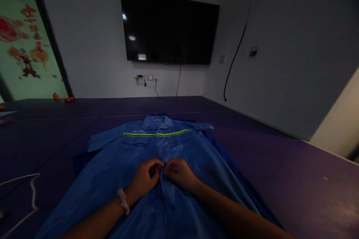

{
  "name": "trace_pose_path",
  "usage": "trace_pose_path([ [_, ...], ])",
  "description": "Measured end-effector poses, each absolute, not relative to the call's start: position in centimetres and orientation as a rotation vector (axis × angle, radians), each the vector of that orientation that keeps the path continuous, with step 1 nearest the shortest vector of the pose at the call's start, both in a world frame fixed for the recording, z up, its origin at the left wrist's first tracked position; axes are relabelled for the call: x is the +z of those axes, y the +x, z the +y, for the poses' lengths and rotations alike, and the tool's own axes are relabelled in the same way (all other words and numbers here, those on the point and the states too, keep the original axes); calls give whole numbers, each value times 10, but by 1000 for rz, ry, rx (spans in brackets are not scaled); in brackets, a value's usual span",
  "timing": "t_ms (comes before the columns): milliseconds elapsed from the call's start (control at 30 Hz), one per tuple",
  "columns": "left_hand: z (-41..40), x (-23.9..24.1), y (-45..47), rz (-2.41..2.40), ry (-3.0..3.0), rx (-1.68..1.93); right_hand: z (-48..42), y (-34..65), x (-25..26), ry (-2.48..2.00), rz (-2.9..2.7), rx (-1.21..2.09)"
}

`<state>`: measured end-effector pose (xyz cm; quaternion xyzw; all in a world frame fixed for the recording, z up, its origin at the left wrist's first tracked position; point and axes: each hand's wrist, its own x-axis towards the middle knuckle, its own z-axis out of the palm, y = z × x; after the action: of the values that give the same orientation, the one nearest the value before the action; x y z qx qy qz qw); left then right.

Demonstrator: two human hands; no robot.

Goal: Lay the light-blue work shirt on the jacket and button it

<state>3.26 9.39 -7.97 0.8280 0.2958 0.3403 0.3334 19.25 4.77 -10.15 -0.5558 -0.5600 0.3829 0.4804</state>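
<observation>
A blue short-sleeved work shirt (134,190) lies spread face up, its collar away from me. Across its chest runs a yellow-green stripe, with pale lettering above the left end. My left hand (147,177), with a light scrunchie (123,201) on the wrist, pinches one edge of the front opening at mid-shirt. Right beside it, my right hand (179,173) pinches the facing placket edge. The fingertips of both hands nearly meet; any button between them is hidden. Below the hands the placket hangs partly open. Darker blue cloth (238,173) shows from under the shirt.
The shirt rests on a purple floor (280,168). A white cable (34,190) loops at the left. A large TV (171,26) hangs on the far wall above sockets and wires. A black cable (235,52) dangles along the right wall. Small orange objects (56,96) stand near the glass door.
</observation>
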Motion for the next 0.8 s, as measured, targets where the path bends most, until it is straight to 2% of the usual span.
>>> trace_pose_path([
  [800, 99, -86, 33, 726, 2207, 896, 49, 193, -106, -1293, -1383, 922],
])
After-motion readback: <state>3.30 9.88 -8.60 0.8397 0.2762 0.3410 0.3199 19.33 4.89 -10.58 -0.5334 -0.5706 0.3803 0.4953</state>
